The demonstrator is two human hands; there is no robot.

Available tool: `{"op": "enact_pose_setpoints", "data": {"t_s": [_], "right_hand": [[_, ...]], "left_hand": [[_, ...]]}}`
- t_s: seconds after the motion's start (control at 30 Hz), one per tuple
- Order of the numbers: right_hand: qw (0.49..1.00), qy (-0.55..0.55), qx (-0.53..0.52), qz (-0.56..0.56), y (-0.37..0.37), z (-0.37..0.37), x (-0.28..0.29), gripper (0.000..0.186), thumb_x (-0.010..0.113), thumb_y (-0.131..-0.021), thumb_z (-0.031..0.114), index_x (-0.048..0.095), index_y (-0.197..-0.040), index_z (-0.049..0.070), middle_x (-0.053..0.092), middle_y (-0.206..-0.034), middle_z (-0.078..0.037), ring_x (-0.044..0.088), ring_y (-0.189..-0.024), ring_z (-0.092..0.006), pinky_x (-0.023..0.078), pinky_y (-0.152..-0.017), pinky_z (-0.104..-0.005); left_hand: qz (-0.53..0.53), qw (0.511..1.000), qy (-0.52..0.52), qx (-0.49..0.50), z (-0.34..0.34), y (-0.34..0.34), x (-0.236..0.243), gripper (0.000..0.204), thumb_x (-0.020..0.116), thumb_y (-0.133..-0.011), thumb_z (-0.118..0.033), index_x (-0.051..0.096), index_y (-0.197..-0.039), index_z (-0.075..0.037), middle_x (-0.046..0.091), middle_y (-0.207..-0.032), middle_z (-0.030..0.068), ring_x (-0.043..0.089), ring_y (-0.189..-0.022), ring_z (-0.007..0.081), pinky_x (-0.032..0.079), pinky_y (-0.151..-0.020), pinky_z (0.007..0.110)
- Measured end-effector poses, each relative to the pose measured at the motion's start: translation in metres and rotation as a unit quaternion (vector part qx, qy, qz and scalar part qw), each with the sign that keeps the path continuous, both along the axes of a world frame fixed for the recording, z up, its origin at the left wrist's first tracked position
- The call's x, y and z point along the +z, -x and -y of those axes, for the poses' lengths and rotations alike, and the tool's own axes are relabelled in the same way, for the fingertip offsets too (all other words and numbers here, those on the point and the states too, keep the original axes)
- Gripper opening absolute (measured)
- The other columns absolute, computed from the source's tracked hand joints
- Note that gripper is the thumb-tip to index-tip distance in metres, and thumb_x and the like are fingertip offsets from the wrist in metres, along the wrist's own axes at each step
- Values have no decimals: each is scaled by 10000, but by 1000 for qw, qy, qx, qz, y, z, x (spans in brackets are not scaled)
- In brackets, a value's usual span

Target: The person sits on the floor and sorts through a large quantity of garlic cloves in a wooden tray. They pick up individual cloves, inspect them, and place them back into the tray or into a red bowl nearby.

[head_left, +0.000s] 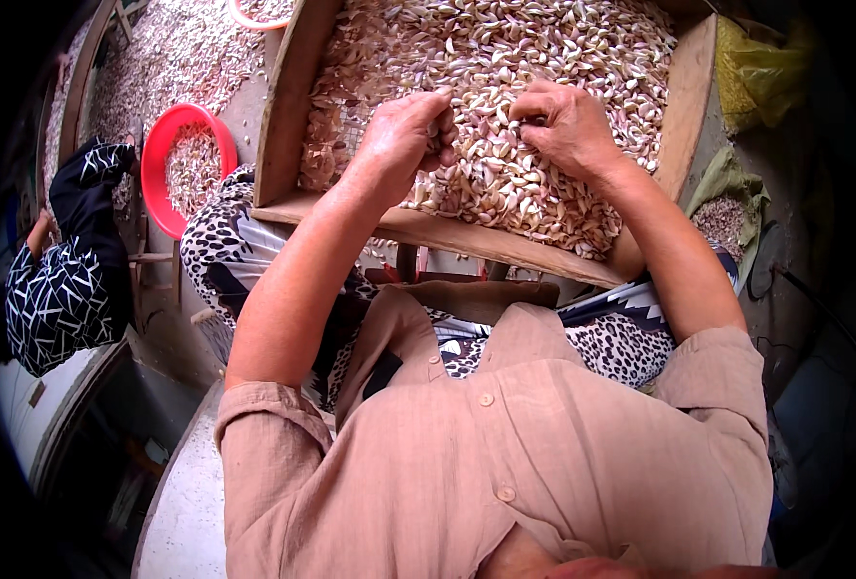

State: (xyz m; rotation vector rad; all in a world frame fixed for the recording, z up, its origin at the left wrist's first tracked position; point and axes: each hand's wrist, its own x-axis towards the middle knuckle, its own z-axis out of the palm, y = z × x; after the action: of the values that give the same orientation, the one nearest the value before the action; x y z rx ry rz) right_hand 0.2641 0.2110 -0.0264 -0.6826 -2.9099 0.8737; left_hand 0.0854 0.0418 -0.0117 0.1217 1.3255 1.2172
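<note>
Closed in a curl, the left hand (pixel 410 137) hung over the cloves (pixel 505 183), its fingers folded toward the palm around something pale, though whether that was a clove could not be told. Opposite it, the right hand (pixel 565 127) was pinched shut, thumb against bent fingers; whether anything sat in that pinch could not be made out either. Between the two hands lay a narrow gap, with loose cloves showing through it. The cloves filled most of the wooden tray (pixel 288 106), heaped thickly in the middle and toward the right, and thinner at the left, where patches of the bottom showed. Both hands were inside the tray's edges and well apart from its left and right walls, with room on either side and beyond the fingers. The left forearm passed over the front board (pixel 466 239), while the right one crossed near the front right corner. Outside the left wall stood a red basin (pixel 161 169) with more cloves in it; past that, a co-worker (pixel 66 289) in patterned dark clothes sat near another spread. Beyond the right wall were a yellow bag (pixel 760 77) and a green sack (pixel 725 172).
</note>
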Motion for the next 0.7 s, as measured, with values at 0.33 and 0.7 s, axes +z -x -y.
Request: {"op": "enact_pose_setpoints", "data": {"t_s": [0.33,0.7], "right_hand": [[968,187,23,-165,23,26,60,170,735,-833,62,747,-1001,42,694,-825,-66,701,-766,-150,580,-701,-289],[991,122,-13,45,-30,-66,55,137,673,-863,45,724,-972,-21,710,-871,-34,640,-810,-89,532,-760,-270]], "left_hand": [[109,993,35,-42,-2,-9,-4,426,396,-1093,-377,637,-926,-68,675,-820,48,661,-653,154,546,-580,276],[85,996,4,28,-1,0,-1,372,496,-1069,-320,501,-758,-117,498,-681,2,493,-566,125,374,-475,238]]}}
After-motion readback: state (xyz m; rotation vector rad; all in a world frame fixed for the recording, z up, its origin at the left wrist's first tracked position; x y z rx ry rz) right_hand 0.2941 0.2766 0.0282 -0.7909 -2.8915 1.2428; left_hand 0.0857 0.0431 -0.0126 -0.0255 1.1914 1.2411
